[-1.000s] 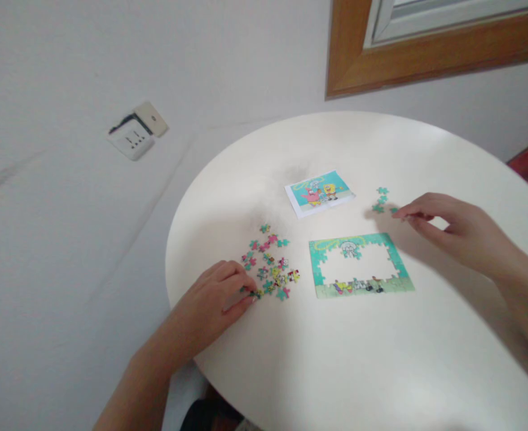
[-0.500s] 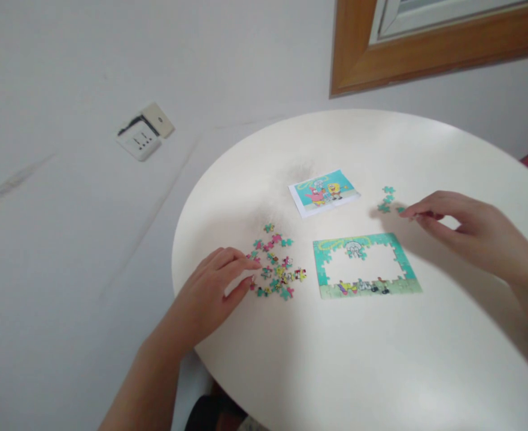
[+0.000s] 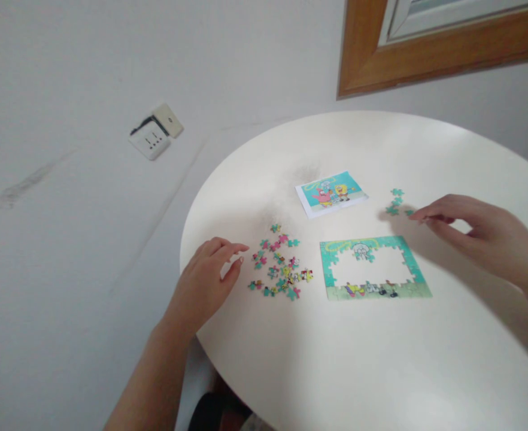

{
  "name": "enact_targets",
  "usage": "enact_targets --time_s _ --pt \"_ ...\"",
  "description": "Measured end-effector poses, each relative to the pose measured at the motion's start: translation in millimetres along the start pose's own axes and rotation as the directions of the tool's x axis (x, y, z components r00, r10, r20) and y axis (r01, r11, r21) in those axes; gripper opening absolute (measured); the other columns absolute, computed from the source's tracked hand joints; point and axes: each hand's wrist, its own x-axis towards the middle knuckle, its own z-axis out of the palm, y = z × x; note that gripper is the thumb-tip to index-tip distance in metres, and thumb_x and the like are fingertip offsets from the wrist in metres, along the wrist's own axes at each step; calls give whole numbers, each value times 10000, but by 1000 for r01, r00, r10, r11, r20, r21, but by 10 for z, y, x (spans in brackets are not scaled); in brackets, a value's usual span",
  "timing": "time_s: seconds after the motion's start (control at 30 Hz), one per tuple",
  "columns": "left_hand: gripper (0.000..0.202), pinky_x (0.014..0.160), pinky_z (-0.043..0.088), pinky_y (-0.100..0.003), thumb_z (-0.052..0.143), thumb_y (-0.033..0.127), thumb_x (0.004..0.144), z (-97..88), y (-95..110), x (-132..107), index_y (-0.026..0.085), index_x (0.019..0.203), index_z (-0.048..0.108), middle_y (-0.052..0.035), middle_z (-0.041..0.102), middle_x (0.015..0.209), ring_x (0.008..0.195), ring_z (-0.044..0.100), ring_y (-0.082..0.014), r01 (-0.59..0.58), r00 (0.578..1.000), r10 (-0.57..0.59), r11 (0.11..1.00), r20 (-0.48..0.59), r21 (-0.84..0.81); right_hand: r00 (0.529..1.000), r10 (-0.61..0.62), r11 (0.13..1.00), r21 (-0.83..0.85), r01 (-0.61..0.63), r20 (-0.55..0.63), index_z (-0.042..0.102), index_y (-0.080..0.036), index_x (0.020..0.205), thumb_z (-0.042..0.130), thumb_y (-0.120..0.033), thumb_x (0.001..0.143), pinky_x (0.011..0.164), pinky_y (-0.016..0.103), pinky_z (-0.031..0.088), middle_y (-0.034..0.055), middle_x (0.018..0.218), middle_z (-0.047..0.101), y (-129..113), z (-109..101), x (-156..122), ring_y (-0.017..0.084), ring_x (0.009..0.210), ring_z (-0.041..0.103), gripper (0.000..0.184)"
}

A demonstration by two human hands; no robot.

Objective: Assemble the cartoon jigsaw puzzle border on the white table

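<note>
My left hand [image 3: 208, 275] rests at the left of a loose pile of jigsaw puzzle pieces [image 3: 273, 272], thumb and forefinger apart with nothing between them. To the right, my right hand [image 3: 479, 233] has its fingertips pinched together; whatever they hold, if anything, is hidden. Its forefinger tip is at a teal puzzle piece [image 3: 409, 212], beside a small group of teal pieces [image 3: 397, 202]. Between the hands lies a partly assembled puzzle [image 3: 336, 292]: a joined border with an open middle and a cartoon head at the top.
A printed cartoon picture [image 3: 331, 193] lies behind the puzzle on the round white table [image 3: 363, 365]. Beyond the table's left edge is a wall with a socket [image 3: 151, 140]. A wood-framed window [image 3: 407, 66] is at the upper right.
My left hand has drawn back leftward from the pile, and a few pieces at the pile's left edge are now uncovered. The right hand has hardly moved. The view has shifted slightly.
</note>
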Motion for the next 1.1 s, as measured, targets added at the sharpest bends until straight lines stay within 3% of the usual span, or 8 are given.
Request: enact_targets --time_s 0.3,0.47,0.83,0.9,1.0,1.1 --pt "271 917 490 -396 491 229 959 69 64 -6 216 1151 681 -63 585 1011 980 578 -230 -70 997 71 997 40 -24 1000 -4 1000 -1 4 -2 696 -268 938 532 -313 900 565 244 475 36 950 723 12 -9 2 163 806 662 174" --pt "335 898 498 -389 494 198 954 102 81 7 232 1239 666 -75 562 1050 985 563 -229 -127 990 128 992 60 -25 1000 3 1000 5 -3 -19 707 -264 926 537 -327 885 543 249 463 37 939 731 -13 -16 23 167 775 662 186" --pt "575 940 491 -453 421 41 910 146 261 46 332 1380 578 -79 535 1115 1030 529 -240 -190 981 189 981 52 32 981 158 987 -11 -160 -108 737 -239 922 561 -340 845 571 284 432 53 906 729 -21 -51 17 173 717 615 217" --pt "567 942 496 -464 431 42 900 160 262 42 325 1364 594 -85 528 1130 1033 528 -247 -198 979 195 979 54 51 956 233 972 2 -236 -176 749 -233 915 569 -316 827 616 291 447 54 898 730 -18 -56 29 175 726 616 217" --pt "546 929 513 -456 447 51 883 183 217 28 331 1315 629 -85 528 1139 1024 545 -249 -229 973 225 971 51 69 879 363 930 62 -362 -309 760 -221 940 545 -288 837 661 298 448 61 891 716 14 -75 48 184 769 626 248" --pt "557 862 545 -431 467 64 839 227 115 30 334 1296 635 -90 547 1126 978 576 -252 -284 959 284 954 12 100 840 377 926 135 -353 -391 750 -209 995 509 -275 853 703 323 453 57 873 698 112 -108 64 194 775 625 287"
